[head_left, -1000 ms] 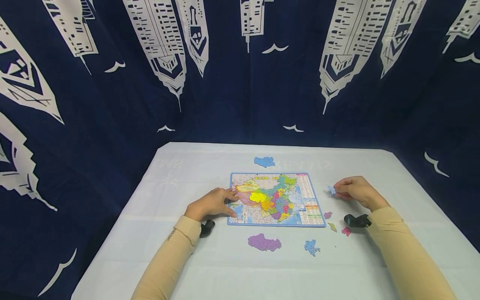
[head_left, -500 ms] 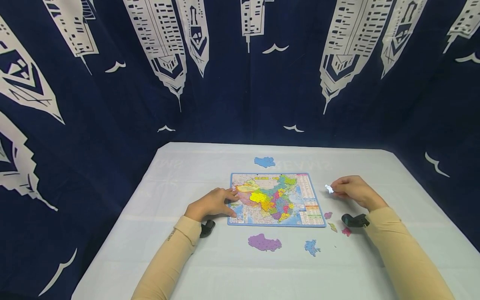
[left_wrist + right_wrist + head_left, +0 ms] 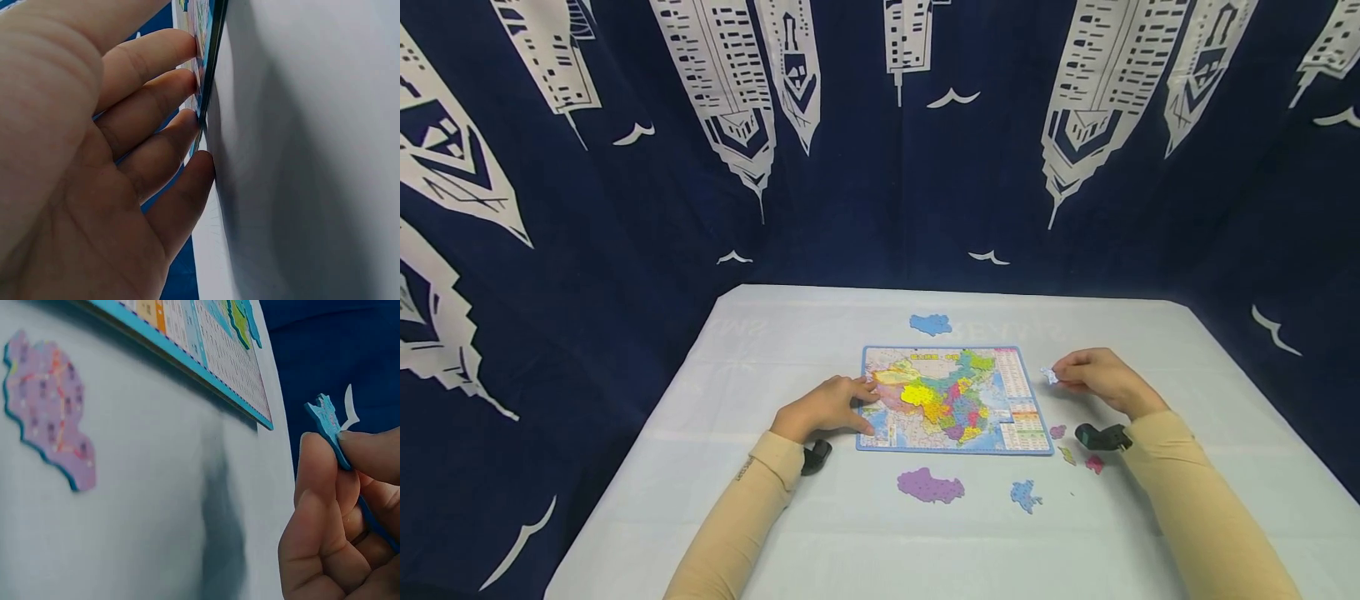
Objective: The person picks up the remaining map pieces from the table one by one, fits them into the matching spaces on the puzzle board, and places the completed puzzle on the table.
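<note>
A colourful map puzzle board (image 3: pixel 1007 437) lies flat on the white table. My left hand (image 3: pixel 823 408) rests its fingertips on the board's left edge, fingers fairly straight, as the left wrist view also shows. Off the board's right side, my right hand (image 3: pixel 1105 383) pinches a small light-blue puzzle piece (image 3: pixel 328 422) between thumb and finger, above the table. Another blue edge (image 3: pixel 378 528) shows among the curled fingers in the right wrist view; what it belongs to is hidden. Nearest below this hand are a small mauve piece (image 3: pixel 1057 432), a green piece (image 3: pixel 1067 455) and a pink piece (image 3: pixel 1094 464).
A large purple piece (image 3: pixel 931 485) and a blue piece (image 3: pixel 1026 496) lie in front of the board. Behind it is another blue piece (image 3: pixel 930 324). A dark blue curtain (image 3: pixel 865 192) with white buildings hangs past the table's (image 3: pixel 805 317) far edge.
My right hand has moved a little to the left, towards the board, with the light-blue puzzle piece, which has turned in the fingers. My left hand stays on the board's edge.
</note>
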The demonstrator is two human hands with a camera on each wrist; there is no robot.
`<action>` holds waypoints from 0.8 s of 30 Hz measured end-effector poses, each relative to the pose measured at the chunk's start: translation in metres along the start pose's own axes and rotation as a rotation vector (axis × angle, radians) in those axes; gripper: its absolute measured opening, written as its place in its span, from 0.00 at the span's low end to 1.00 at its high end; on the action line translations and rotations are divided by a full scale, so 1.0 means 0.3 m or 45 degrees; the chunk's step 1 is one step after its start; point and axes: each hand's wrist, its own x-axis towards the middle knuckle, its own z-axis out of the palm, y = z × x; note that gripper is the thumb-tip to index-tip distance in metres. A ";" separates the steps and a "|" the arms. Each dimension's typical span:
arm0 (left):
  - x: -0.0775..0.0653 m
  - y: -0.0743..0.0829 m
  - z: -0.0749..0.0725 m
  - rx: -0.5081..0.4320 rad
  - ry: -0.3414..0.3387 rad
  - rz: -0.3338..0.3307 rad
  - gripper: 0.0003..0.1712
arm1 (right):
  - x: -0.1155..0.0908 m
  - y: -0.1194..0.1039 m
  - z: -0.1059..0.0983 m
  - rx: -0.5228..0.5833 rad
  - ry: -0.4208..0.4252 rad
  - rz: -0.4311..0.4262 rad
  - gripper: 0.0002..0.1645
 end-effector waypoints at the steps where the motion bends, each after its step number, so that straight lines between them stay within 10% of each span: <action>1: 0.000 0.001 0.000 -0.002 -0.002 -0.001 0.36 | 0.000 -0.002 0.002 0.004 0.000 -0.001 0.19; 24: -0.004 0.013 -0.003 -0.020 0.000 -0.021 0.37 | 0.035 -0.053 0.062 0.058 -0.024 -0.044 0.19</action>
